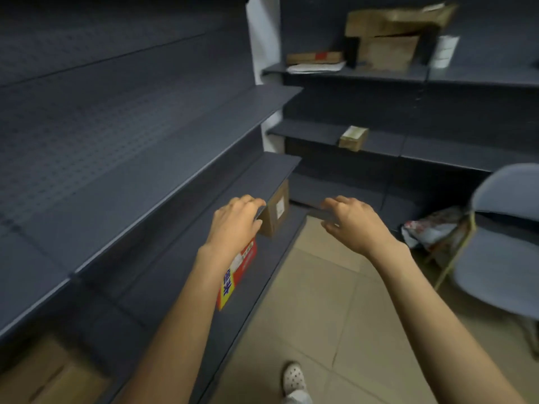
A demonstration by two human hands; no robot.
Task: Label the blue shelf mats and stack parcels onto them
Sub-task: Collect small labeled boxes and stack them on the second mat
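My left hand [233, 223] curls its fingers over the front edge of the dark blue shelf mat [277, 170], which lies on the middle shelf of the left rack. My right hand [353, 223] pinches a short dark blue strip [320, 216] between fingers and thumb, above the floor. Whether that strip belongs to the same mat is unclear. A brown cardboard parcel [275, 214] with a white label stands on the bottom shelf between my hands. A red, yellow and white parcel [239, 269] lies on the same shelf, partly hidden by my left forearm.
The back rack holds cardboard boxes [390, 39], papers and a small box [353, 138]. A blue chair [501, 243] stands at the right with a plastic bag [431, 228] beside it. More cardboard [52, 374] sits at the bottom left. Beige tiled floor runs between the racks.
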